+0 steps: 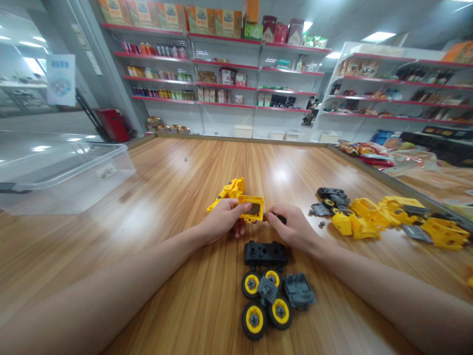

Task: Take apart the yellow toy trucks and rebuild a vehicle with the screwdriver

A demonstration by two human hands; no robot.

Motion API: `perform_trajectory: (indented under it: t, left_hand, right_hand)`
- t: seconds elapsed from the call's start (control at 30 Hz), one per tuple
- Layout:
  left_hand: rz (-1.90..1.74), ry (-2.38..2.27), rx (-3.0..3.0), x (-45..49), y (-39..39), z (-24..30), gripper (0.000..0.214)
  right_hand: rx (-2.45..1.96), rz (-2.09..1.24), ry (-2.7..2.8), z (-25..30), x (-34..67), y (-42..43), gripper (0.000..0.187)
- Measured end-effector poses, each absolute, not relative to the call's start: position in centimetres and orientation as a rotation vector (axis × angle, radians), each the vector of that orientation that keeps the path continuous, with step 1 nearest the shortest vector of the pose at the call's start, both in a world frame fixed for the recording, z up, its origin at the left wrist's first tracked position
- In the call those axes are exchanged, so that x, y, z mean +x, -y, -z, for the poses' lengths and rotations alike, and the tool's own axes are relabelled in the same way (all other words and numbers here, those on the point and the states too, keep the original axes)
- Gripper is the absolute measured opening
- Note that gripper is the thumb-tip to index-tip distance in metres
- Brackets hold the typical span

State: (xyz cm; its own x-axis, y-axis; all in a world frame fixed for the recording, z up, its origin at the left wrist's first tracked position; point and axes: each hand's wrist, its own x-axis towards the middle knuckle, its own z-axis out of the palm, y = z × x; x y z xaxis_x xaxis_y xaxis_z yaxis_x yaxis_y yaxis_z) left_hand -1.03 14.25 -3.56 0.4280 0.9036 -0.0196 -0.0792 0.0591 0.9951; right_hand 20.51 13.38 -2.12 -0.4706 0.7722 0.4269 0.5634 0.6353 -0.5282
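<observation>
Near the table's middle, my left hand [221, 219] grips a yellow toy-truck cab frame [261, 203], its thumb across the window opening. A yellow toy digger arm [232, 188] shows just behind that hand; whether it joins the frame is unclear. My right hand [290, 226] is closed round a small black-handled screwdriver [282, 219], mostly hidden by the fingers, at the frame's right edge. Closer to me lie a black chassis [265, 253], several black wheels with yellow hubs [254, 319], a small grey part [267, 290] on the wheels, and a grey seat piece [299, 290].
At right lie yellow toy body parts [365, 217], another black chassis [330, 193] and a small grey piece [321, 224]. A clear plastic bin [70, 182] stands at left. A tiny part [185, 159] lies farther back. Stocked shelves [221, 61] rise beyond the table [166, 192].
</observation>
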Motion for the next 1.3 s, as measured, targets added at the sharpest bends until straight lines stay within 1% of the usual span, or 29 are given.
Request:
perform_trajectory:
  t: [0.07, 0.2, 0.27, 0.3, 0.4, 0.47, 0.63, 0.73, 0.87, 1.03, 1.3]
  left_hand:
    - [-0.892, -0.841, 1.297, -1.1, -14.3, 3.6, 0.04]
    - [-0.9, -0.848, 1.299, -1.0, -14.3, 3.5, 0.041]
    - [-0.902, -0.853, 1.299, -1.0, -14.3, 3.4, 0.04]
    - [-0.902, -0.855, 1.301, -1.0, -14.3, 3.4, 0.04]
    - [-0.896, -0.857, 1.308, -1.0, -14.3, 3.5, 0.04]
    - [-0.896, -0.859, 1.312, -1.0, -14.3, 3.5, 0.039]
    - [-0.912, -0.86, 1.31, -1.0, -14.3, 3.5, 0.04]
    - [-0.909, -0.862, 1.315, -1.0, -14.3, 3.5, 0.039]
    - [-0.898, -0.871, 1.325, -1.0, -14.2, 3.5, 0.039]
    - [-0.907, -0.87, 1.314, -1.0, -14.2, 3.6, 0.038]
    - [-0.979, -0.824, 1.243, -0.7, -14.2, 3.0, 0.035]
  right_hand:
    - [-1.037, -0.419, 2.21, 2.2, 20.5, -13.4, 0.026]
    - [-1.054, -0.404, 2.169, 2.3, 20.6, -13.5, 0.012]
    - [-1.053, -0.403, 2.159, 2.4, 20.6, -13.5, 0.01]
    - [-1.047, -0.406, 2.164, 2.3, 20.6, -13.5, 0.01]
    - [-1.026, -0.414, 2.196, 2.2, 20.5, -13.5, 0.024]
    - [-1.026, -0.414, 2.199, 2.2, 20.6, -13.4, 0.028]
    - [-1.047, -0.407, 2.156, 2.1, 20.5, -13.3, 0.015]
    - [-1.034, -0.415, 2.166, 2.1, 20.4, -13.3, 0.017]
    - [-1.033, -0.399, 2.172, 2.3, 20.4, -13.5, 0.028]
    - [-1.045, -0.381, 2.142, 2.4, 20.4, -13.5, 0.02]
    - [-0.975, -0.331, 2.204, 0.9, 20.8, -13.2, 0.015]
